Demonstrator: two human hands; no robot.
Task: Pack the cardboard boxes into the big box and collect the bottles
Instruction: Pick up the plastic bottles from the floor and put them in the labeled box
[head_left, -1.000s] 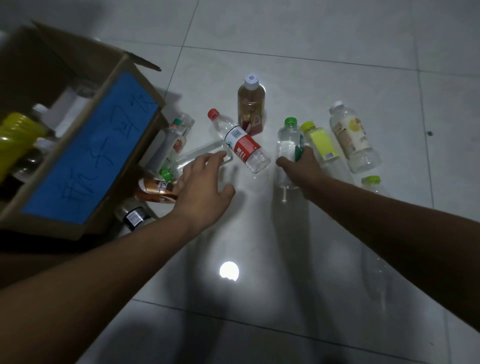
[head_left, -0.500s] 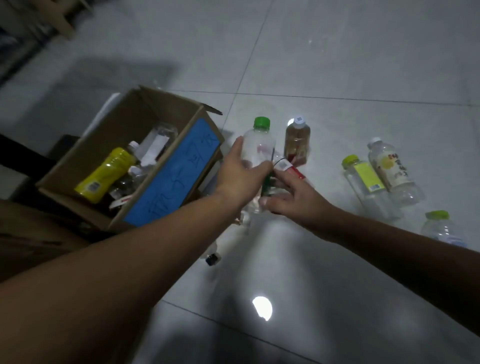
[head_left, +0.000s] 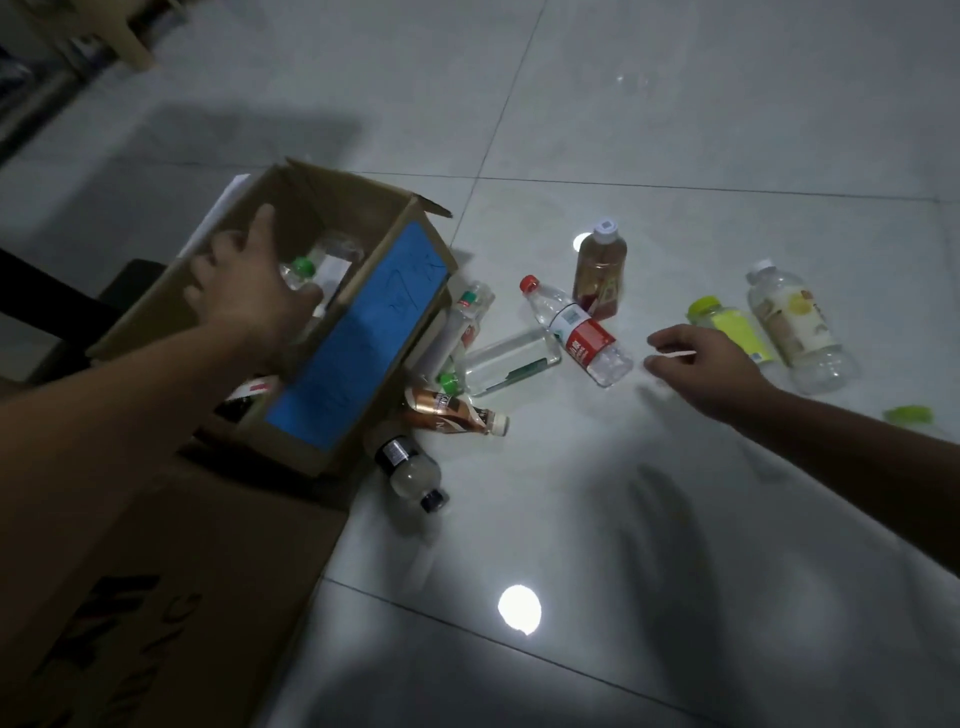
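Bottles (head_left: 332, 254) lay in the open big box (head_left: 363, 332) with the blue panel, on the left of the tiled floor (head_left: 675, 130). Among them was a clear green-capped bottle (head_left: 303, 267), just under the left hand (head_left: 244, 291). That hand hovered over the box with its fingers spread, not wrapped round anything as far as the blur showed. A red-and-white labelled bottle (head_left: 252, 391) showed at the box's near end. A flattened carton (head_left: 156, 571) lay nearer.

Half a second before, both hands had held the green-capped bottle above the floor, right of the box. The left hand had since carried it inside. The right hand (head_left: 701, 364) had let go and moved right, its fingers loose and empty. It was near the lying red-labelled bottle (head_left: 584, 338). The upright brown bottle (head_left: 600, 275) had not moved.
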